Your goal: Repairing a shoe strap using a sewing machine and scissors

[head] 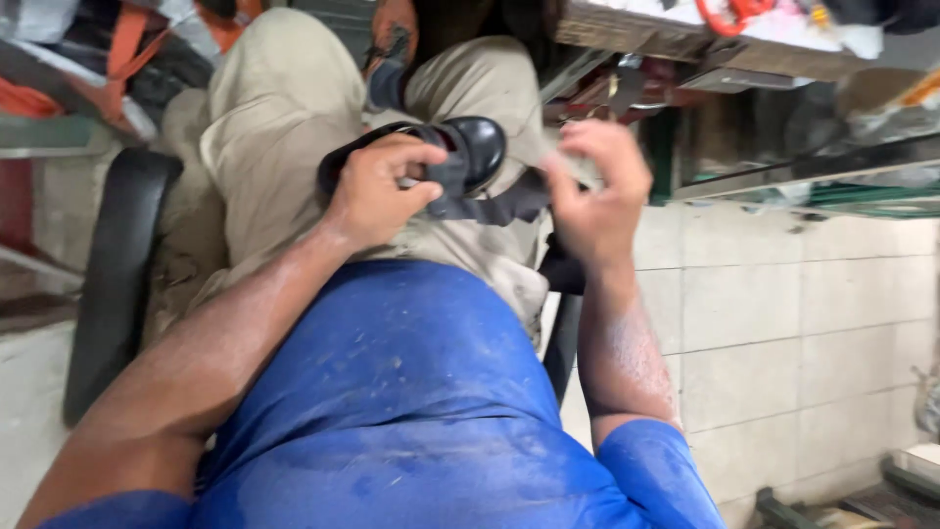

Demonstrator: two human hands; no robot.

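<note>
Plainly, the view was tilted, so the scene read at an angle. Farthest left, a black chair arm [117,284] stood at about nine o'clock from the lap. Next came the left hand [377,196], closed around a black shoe [460,157], thumb and fingers clamped on its strap side. The shoe rested on the khaki-trousered lap [274,147], its glossy toe pointing toward one o'clock. A black strap [499,206] trailed from the shoe toward four o'clock, reaching the right hand [597,191]. That hand was half curled, fingertips pinched together; blur made it impossible to tell whether it actually gripped the strap. Beyond it, at three o'clock, a tiled wall [783,323] ran under a cluttered shelf [705,49].

The risk, as I judged it, was the shoe rolling off the sloping lap if the left grip eased, since only one hand clearly secured it. A tug on the strap could also twist the shoe loose.
</note>
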